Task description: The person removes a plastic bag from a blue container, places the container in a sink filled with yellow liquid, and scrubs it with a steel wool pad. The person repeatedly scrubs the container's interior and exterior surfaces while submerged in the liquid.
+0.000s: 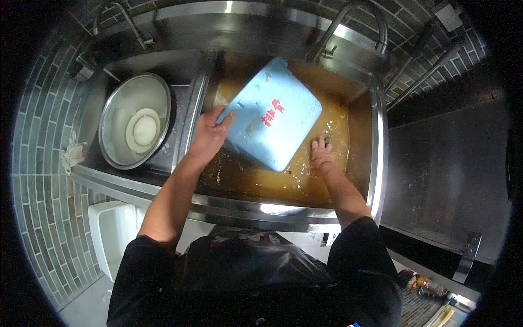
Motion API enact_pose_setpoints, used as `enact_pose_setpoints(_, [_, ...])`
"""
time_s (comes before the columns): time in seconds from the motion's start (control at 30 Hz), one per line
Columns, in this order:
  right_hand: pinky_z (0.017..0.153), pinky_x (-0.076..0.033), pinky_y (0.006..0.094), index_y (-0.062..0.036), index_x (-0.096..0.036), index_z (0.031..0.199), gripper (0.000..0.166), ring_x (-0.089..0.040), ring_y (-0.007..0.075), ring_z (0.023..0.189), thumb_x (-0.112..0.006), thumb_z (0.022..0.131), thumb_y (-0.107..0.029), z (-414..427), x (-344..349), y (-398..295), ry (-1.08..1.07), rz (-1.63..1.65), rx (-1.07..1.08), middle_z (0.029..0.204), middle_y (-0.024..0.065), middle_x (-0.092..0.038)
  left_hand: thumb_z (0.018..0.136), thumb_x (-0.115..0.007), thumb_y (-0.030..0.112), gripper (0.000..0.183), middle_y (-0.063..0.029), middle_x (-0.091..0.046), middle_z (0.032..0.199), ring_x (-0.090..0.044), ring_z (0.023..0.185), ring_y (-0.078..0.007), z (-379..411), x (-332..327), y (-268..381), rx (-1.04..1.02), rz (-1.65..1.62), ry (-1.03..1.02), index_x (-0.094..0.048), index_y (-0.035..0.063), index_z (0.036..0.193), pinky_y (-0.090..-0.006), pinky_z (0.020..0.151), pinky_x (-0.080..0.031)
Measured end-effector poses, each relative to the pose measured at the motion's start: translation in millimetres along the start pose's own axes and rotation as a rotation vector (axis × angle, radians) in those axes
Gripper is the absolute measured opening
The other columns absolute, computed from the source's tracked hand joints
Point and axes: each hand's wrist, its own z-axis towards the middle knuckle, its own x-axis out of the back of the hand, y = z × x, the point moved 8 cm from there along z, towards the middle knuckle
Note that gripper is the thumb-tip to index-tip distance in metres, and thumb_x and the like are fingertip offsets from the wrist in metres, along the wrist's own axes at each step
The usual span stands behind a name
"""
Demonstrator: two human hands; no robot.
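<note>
My left hand [211, 133] grips the rim at the left corner of a light blue plastic tub [282, 135], tilted over the right-hand sink basin. A flat face of the tub, with red handwriting on it, is turned up to me. Murky yellow-brown water [327, 184] stands in the steel basin below. Right of the tub, at the water, my right hand [321, 153] has its fingers on a dark, wet thing, perhaps a scouring pad; it is mostly hidden under the fingers, and I cannot tell how firmly it is held.
In the left basin leans a large steel bowl [110, 147] with white round dishes [145, 128] inside. Faucets [329, 53] rise behind the sink. A cloth [72, 153] hangs at the left wall, and a white bin [96, 241] stands below. Steel counter surface [445, 175] lies to the right.
</note>
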Motion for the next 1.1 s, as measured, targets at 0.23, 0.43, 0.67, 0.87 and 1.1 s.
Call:
enact_pose_setpoints(0.23, [0.072,-0.047,0.0297,-0.0020,-0.063,0.088,0.014,-0.060,0.0191,0.076,-0.050,0.084,-0.005,12,39,44,0.033,0.945,-0.152,0.081,0.0060,-0.063,0.088,-0.057,0.024,0.024,-0.0090,-0.055,0.064,-0.051,0.061,-0.0133,27,-8,-17,-0.088,0.157,0.014,-0.058,-0.0001,0.082,-0.0322,0.059,-0.043])
enact_pose_setpoints(0.43, [0.079,-0.047,0.0284,-0.0017,-0.062,0.100,0.024,-0.061,0.0175,0.085,-0.051,0.080,-0.007,8,249,23,0.410,1.165,0.025,0.093,0.0097,-0.065,0.085,-0.058,0.022,0.022,-0.0054,-0.056,0.065,-0.051,0.060,-0.0129,40,-32,-7,-0.062,0.078,0.027,-0.060,0.0013,0.079,-0.0298,0.057,-0.041])
enact_pose_setpoints(0.67, [0.074,-0.046,0.0469,-0.0065,-0.059,0.090,0.027,-0.055,0.0387,0.084,-0.063,0.075,-0.029,9,291,-113,0.604,0.489,0.104,0.095,0.0182,-0.057,0.085,-0.057,0.018,0.018,-0.0152,-0.058,0.066,-0.054,0.057,-0.0235,43,-51,-15,-0.096,0.064,0.038,-0.060,0.0004,0.083,-0.0342,0.057,-0.043])
enact_pose_setpoints(0.87, [0.070,-0.048,0.0453,-0.0084,-0.060,0.096,0.022,-0.055,0.0360,0.079,-0.059,0.075,-0.014,-18,293,-140,0.614,0.469,0.291,0.092,0.0165,-0.057,0.087,-0.058,0.019,0.019,-0.0123,-0.055,0.061,-0.052,0.055,-0.0165,34,-49,-22,-0.048,-0.036,-0.010,-0.059,0.0017,0.081,-0.0327,0.054,-0.043])
enact_pose_setpoints(1.1, [0.058,-0.050,0.0410,-0.0073,-0.061,0.077,0.009,-0.057,0.0339,0.070,-0.054,0.072,-0.009,-6,315,-169,0.679,0.213,0.371,0.080,0.0133,-0.059,0.086,-0.060,0.016,0.016,-0.0049,-0.057,0.065,-0.049,0.060,-0.0089,40,-30,-24,-0.080,-0.037,-0.059,-0.061,0.0010,0.084,-0.0284,0.055,-0.042])
